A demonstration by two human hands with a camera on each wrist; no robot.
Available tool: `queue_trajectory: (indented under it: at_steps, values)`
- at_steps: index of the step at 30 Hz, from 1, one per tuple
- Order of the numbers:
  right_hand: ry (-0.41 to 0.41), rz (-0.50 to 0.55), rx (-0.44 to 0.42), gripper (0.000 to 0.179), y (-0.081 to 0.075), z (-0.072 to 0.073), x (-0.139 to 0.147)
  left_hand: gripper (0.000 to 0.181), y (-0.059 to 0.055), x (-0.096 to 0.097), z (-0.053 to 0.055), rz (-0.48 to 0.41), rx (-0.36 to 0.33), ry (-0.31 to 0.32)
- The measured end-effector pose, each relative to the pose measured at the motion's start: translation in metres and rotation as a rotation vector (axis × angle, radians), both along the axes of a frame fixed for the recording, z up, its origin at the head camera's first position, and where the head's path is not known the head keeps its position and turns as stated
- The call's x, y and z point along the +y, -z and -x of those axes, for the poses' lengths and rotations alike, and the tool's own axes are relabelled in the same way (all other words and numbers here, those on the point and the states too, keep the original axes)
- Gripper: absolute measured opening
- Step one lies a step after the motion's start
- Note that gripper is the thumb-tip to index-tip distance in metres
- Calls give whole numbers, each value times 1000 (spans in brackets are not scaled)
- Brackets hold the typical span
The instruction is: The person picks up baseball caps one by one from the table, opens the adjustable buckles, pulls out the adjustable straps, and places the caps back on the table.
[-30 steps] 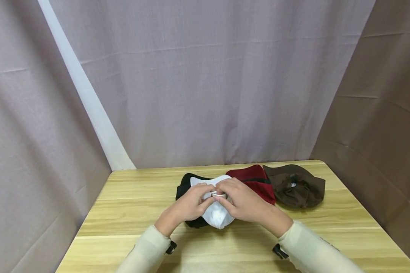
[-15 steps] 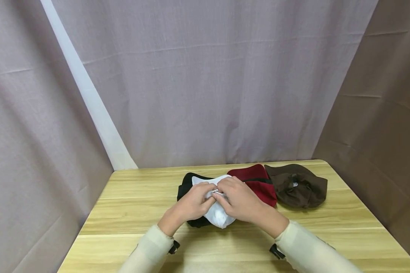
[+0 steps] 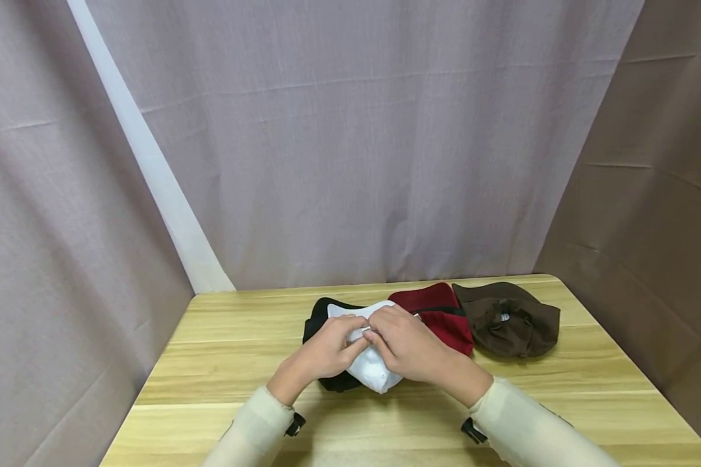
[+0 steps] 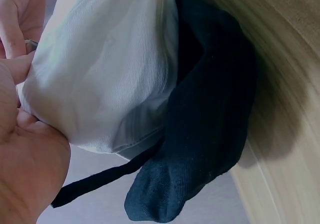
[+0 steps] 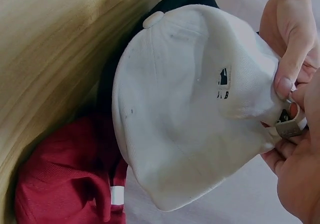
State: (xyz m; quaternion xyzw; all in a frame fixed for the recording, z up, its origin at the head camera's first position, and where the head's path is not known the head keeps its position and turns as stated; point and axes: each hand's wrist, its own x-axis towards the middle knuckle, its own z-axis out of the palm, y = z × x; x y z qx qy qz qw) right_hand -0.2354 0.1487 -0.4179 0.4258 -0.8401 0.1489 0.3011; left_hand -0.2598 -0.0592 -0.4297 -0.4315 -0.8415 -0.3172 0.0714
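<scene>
White cap (image 3: 374, 373), roughly midway between the bench's left and right edges and nearer the far edge than the near one, lies over the black cap (image 3: 313, 325) with its brim towards the far edge and its crown towards the near edge. The left hand (image 3: 330, 345) and right hand (image 3: 410, 344) meet at its strap, fingers curled and pinching the strap at the metal buckle (image 5: 290, 129); the right wrist view shows this closely, along with a small black mark (image 5: 223, 79) on the white cloth and a covered button (image 5: 153, 19) on the crown. The black cap shows beyond it on the side of the bench's left edge, its narrow strap (image 4: 105, 181) sticking out in the left wrist view. Towards the right edge, just beside the white cap, lies the red cap (image 3: 423, 298), crossed by a dark band (image 3: 444, 310). Next to that, nearest the far right corner, is the brown cap (image 3: 520, 334), with a small pale mark (image 3: 505, 317). All four are on the wood-grained bench (image 3: 222, 363). Behind the far edge hangs a greyish curtain (image 3: 339, 162); past the right edge, a brown curtain (image 3: 648, 162).
</scene>
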Motion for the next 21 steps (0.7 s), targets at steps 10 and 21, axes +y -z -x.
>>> queue_trajectory:
  at_steps: [10,21]
  values:
    - [-32,-48,-93,17,-7,0,6,7,2,-2,-2,-50,1,44]
    - [-71,-69,-165,16,-13,0,11,10,-2,-3,0,-30,-41,73]
